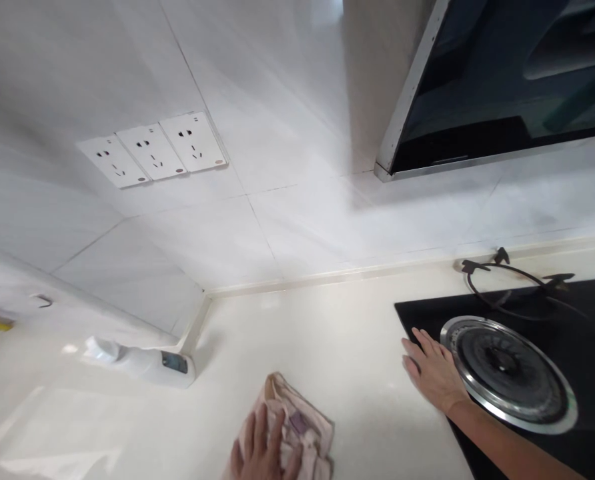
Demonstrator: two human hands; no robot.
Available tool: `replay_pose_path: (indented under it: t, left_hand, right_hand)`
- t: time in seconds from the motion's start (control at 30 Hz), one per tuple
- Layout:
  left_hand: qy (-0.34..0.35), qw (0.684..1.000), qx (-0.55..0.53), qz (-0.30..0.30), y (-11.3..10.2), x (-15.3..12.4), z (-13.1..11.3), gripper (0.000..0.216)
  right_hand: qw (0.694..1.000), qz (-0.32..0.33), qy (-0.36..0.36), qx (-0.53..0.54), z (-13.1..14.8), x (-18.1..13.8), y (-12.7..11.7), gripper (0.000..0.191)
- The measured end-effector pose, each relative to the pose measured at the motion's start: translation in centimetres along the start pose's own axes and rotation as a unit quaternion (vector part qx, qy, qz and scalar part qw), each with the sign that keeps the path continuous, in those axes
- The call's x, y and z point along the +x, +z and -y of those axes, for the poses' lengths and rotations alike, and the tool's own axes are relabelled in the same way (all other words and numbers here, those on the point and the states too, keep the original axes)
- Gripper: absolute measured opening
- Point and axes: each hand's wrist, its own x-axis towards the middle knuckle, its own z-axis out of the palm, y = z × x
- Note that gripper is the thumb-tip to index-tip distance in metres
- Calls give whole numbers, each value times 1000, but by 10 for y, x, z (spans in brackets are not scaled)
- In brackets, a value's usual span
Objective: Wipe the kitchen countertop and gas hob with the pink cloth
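While the left hand (pixel 263 452) spreads over one cloth (pixel 305 423), the right hand (pixel 435 373) lies unclenched beside one burner (pixel 509 373).

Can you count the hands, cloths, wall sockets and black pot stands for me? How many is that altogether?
Left hand and right hand: 2
Cloth: 1
Wall sockets: 3
Black pot stand: 1
Total: 7

No lettering can be read: the dark blue-grey panel (pixel 174 362) on the long white plastic object (pixel 145 365) at 8 o'clock is blurred; 3 white square wall sockets (pixel 152 152) at 10 o'clock bear illegible marks.
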Motion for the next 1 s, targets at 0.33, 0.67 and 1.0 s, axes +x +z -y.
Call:
replay_pose_path:
  t: [0.33, 0.67, 1.0]
  left_hand:
    - [-50, 994, -48, 81, -23, 112, -88, 66]
    - [240, 956, -136, -96, 19, 17, -140, 77]
    - [137, 985, -79, -70, 13, 9, -77, 59]
  right_hand:
    - [1000, 5, 6, 7, 1, 1, 2, 45]
    - [1000, -10, 4, 3, 0, 1, 3, 42]
    - [1000, 7, 5, -7, 3, 2, -1, 43]
